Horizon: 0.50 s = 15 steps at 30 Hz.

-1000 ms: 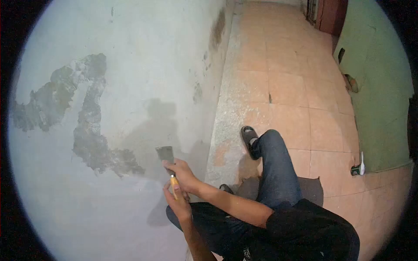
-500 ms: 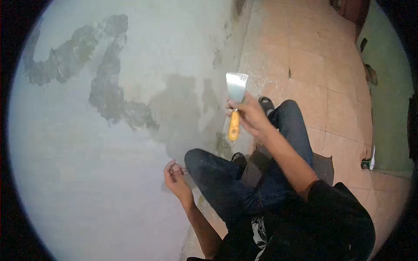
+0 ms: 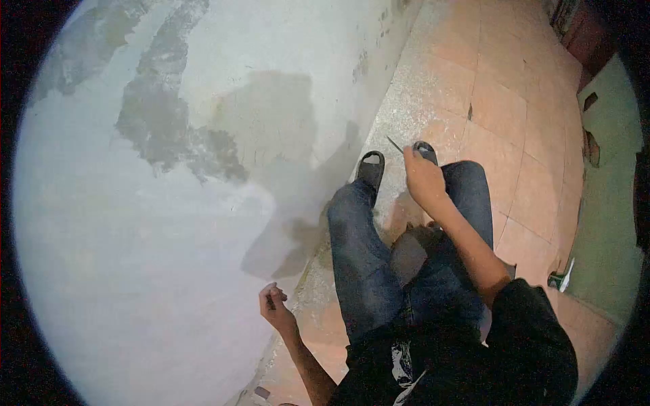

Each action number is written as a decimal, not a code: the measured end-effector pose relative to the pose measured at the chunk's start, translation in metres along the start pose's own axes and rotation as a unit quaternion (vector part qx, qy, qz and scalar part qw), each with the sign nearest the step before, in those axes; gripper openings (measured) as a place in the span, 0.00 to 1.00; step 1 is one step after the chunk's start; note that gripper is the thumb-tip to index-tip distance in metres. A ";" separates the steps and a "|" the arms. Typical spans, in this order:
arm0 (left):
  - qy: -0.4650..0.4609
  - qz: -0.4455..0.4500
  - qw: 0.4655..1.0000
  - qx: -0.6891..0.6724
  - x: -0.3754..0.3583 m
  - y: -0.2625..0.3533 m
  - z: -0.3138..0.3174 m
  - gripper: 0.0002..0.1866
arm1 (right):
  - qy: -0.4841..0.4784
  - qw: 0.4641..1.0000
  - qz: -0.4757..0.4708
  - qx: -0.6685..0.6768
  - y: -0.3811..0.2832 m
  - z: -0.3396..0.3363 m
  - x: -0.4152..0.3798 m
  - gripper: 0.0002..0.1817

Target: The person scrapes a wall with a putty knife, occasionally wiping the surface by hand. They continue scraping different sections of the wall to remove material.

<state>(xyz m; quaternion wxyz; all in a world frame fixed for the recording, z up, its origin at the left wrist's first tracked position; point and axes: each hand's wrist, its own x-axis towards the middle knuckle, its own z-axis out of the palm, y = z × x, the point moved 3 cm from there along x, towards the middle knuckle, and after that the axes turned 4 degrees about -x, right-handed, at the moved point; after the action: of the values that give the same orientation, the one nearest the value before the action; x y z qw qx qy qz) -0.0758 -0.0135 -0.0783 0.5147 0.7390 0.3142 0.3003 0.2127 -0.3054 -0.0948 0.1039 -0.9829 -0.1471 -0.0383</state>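
Note:
My right hand (image 3: 425,177) is closed around a putty knife (image 3: 394,144). Its thin blade shows edge-on, pointing up and left past my fingers, while the handle is hidden in my grip. Beside the wall, low on the left, my left hand (image 3: 277,310) has its fingers curled in. A dark patch shows between those fingers, and I cannot make out what it is. The white wall (image 3: 156,271) carries rough grey patches (image 3: 154,101) on its upper part. Shadows of my body and arms fall across it.
I sit low with bent knees in dark jeans (image 3: 365,264), sandals (image 3: 370,169) on the floor. Orange tiles (image 3: 514,128) run along a gritty strip by the wall. A small brownish piece (image 3: 262,392) lies near the wall's foot. A green and white object (image 3: 560,279) stands by the green panel (image 3: 613,223).
The putty knife has turned from blade-flat to edge-on, and my right hand has moved right, away from the wall. My left hand is lower and more curled. My left knee has swung right.

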 end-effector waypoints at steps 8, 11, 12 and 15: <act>-0.143 -0.119 0.980 0.074 0.028 -0.023 0.067 0.09 | -0.031 0.984 0.069 0.161 0.051 0.009 0.022 0.12; -0.215 -0.059 0.967 0.120 0.038 -0.025 0.093 0.08 | -0.168 0.737 0.204 0.622 0.052 0.010 0.022 0.12; -0.212 -0.067 0.968 0.120 0.041 -0.024 0.099 0.08 | -0.176 0.739 0.205 0.618 0.049 0.005 0.023 0.12; -0.241 -0.091 0.957 0.130 0.042 -0.017 0.117 0.08 | -0.187 0.637 0.258 0.702 0.035 -0.009 0.021 0.13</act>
<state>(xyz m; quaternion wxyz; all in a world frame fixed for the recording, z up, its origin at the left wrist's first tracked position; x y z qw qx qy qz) 0.0370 -0.0432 -0.1231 0.5001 0.8182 0.2827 0.0216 0.2430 -0.3342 -0.0903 0.7390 -0.5979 0.1134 0.2892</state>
